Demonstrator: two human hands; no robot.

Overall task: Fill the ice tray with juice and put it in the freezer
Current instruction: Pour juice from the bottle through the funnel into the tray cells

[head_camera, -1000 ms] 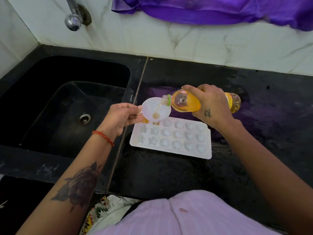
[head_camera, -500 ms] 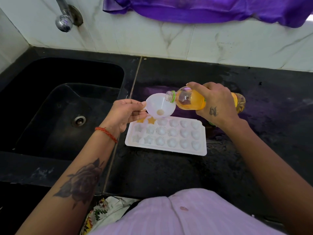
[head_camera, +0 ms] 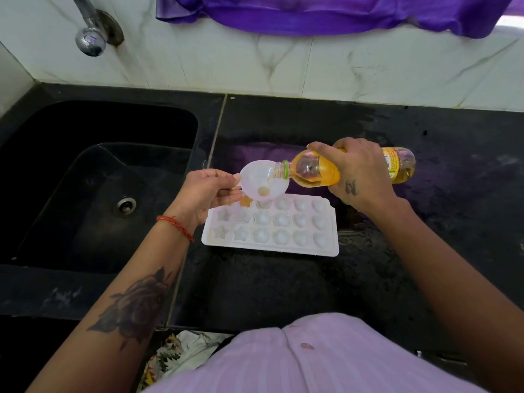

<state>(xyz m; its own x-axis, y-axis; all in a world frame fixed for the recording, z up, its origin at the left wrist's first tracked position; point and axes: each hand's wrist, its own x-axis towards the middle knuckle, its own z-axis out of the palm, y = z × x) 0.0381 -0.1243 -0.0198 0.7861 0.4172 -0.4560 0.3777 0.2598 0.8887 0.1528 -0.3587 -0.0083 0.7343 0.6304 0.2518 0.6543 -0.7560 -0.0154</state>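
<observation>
A white ice tray [head_camera: 270,246] with star and round cells lies on the black counter [head_camera: 283,290]. Two far-left cells hold orange juice; the others look pale. My left hand [head_camera: 208,191] pinches the rim of a small white funnel [head_camera: 262,184] held over the tray's far-left corner. My right hand [head_camera: 358,173] grips a clear bottle of orange juice [head_camera: 314,171], tipped on its side with its open mouth over the funnel. A little juice sits at the funnel's throat.
A black sink [head_camera: 93,188] with a metal drain lies to the left, a chrome tap [head_camera: 90,38] above it. White marble tiles back the counter, and a purple cloth [head_camera: 326,12] hangs over their top edge. The counter around the tray looks wet.
The funnel has moved right along the tray's far row, and a second far-left cell now shows juice. The bottle followed it, still tipped over the funnel.
</observation>
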